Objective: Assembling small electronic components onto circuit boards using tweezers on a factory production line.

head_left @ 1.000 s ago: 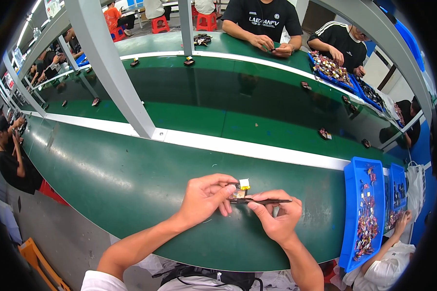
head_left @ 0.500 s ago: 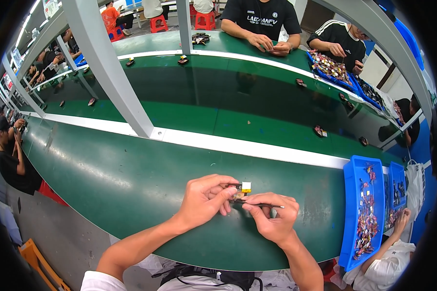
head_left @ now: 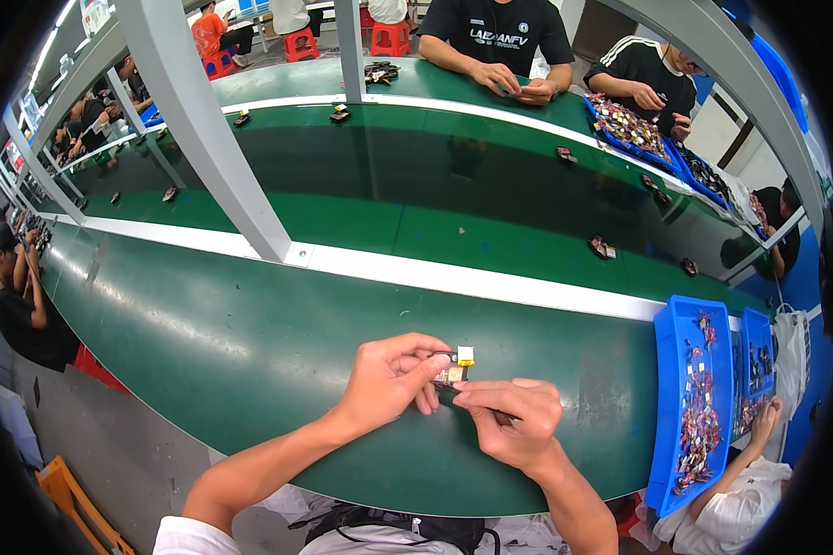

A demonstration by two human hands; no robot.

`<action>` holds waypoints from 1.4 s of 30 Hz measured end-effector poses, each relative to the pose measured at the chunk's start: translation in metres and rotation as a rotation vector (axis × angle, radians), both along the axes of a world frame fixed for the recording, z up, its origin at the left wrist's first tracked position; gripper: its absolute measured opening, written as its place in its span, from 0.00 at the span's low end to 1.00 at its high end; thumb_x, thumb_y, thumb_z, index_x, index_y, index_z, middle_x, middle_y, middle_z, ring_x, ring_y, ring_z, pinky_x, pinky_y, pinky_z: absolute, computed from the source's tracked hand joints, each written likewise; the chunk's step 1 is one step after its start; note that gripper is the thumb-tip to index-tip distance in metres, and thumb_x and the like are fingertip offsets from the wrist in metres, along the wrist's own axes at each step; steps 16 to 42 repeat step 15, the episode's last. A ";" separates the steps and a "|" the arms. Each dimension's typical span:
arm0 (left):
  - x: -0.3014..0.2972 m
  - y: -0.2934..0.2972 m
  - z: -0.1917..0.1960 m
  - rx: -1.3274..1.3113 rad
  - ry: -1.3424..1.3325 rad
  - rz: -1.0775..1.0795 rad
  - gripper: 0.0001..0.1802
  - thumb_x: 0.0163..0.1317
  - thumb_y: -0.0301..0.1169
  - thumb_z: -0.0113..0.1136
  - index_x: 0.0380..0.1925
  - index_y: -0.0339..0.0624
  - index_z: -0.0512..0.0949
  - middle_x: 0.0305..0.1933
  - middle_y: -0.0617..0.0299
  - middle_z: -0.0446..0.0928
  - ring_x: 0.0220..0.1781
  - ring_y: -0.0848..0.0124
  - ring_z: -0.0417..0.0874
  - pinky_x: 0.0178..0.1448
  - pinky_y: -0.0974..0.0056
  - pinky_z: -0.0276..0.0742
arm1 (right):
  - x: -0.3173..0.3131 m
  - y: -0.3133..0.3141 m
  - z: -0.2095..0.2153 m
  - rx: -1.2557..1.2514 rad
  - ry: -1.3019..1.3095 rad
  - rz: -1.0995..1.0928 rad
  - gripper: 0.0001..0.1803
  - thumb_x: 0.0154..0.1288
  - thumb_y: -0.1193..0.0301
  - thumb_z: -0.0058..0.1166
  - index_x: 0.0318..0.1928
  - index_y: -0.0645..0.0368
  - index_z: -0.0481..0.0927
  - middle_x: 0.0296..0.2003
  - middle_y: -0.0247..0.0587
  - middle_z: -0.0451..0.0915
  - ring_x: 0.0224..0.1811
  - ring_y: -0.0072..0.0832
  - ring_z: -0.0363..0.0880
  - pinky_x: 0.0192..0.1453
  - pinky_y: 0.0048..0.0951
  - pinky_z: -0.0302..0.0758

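Observation:
My left hand [head_left: 386, 381] pinches a small black electronic assembly [head_left: 453, 375] between thumb and fingers over the green worktop [head_left: 305, 342]. A white-and-yellow block [head_left: 466, 355], which looks like a small battery, sticks up at its far side. Pressed in from the right, my right hand [head_left: 516, 418] is closed around a slim dark tool [head_left: 446, 389], perhaps tweezers. Only its near end shows at the assembly's lower edge; the rest is hidden by the fingers.
A blue tray [head_left: 664, 407] of small wired parts stands at my right, with a smaller blue bin [head_left: 757, 347] beyond. Across a white rail [head_left: 491, 289] runs a green conveyor belt [head_left: 435, 231] carrying scattered assemblies. A grey post [head_left: 204, 139] rises at left. Co-workers sit around.
My right hand has turned, so the tool's long shaft, which pointed right, is now hidden. The assembly is tilted and shows more of its inside. Pieces on the belt have slid slightly left.

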State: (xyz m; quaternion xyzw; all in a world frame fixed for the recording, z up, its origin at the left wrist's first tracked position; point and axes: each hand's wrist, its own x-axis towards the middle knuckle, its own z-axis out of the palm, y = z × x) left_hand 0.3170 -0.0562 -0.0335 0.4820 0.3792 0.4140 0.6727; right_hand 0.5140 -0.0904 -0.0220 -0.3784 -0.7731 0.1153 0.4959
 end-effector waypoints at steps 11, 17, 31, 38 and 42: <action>-0.001 0.001 -0.003 0.028 0.051 -0.022 0.14 0.70 0.21 0.60 0.53 0.26 0.77 0.37 0.53 0.83 0.26 0.73 0.85 0.28 0.70 0.82 | -0.004 0.002 -0.001 0.005 0.024 -0.031 0.08 0.51 0.83 0.68 0.28 0.55 0.87 0.28 0.35 0.89 0.13 0.17 0.73 0.19 0.19 0.62; 0.001 -0.004 0.000 0.057 0.088 -0.002 0.12 0.69 0.23 0.63 0.50 0.30 0.79 0.33 0.56 0.83 0.25 0.74 0.84 0.28 0.69 0.81 | -0.006 -0.001 -0.008 -0.009 -0.021 -0.067 0.10 0.50 0.85 0.67 0.29 0.54 0.87 0.29 0.35 0.90 0.24 0.26 0.88 0.29 0.18 0.78; 0.001 -0.004 0.000 0.057 0.088 -0.002 0.12 0.69 0.23 0.63 0.50 0.30 0.79 0.33 0.56 0.83 0.25 0.74 0.84 0.28 0.69 0.81 | -0.006 -0.001 -0.008 -0.009 -0.021 -0.067 0.10 0.50 0.85 0.67 0.29 0.54 0.87 0.29 0.35 0.90 0.24 0.26 0.88 0.29 0.18 0.78; 0.001 -0.004 0.000 0.057 0.088 -0.002 0.12 0.69 0.23 0.63 0.50 0.30 0.79 0.33 0.56 0.83 0.25 0.74 0.84 0.28 0.69 0.81 | -0.006 -0.001 -0.008 -0.009 -0.021 -0.067 0.10 0.50 0.85 0.67 0.29 0.54 0.87 0.29 0.35 0.90 0.24 0.26 0.88 0.29 0.18 0.78; 0.001 -0.004 0.000 0.057 0.088 -0.002 0.12 0.69 0.23 0.63 0.50 0.30 0.79 0.33 0.56 0.83 0.25 0.74 0.84 0.28 0.69 0.81 | -0.006 -0.001 -0.008 -0.009 -0.021 -0.067 0.10 0.50 0.85 0.67 0.29 0.54 0.87 0.29 0.35 0.90 0.24 0.26 0.88 0.29 0.18 0.78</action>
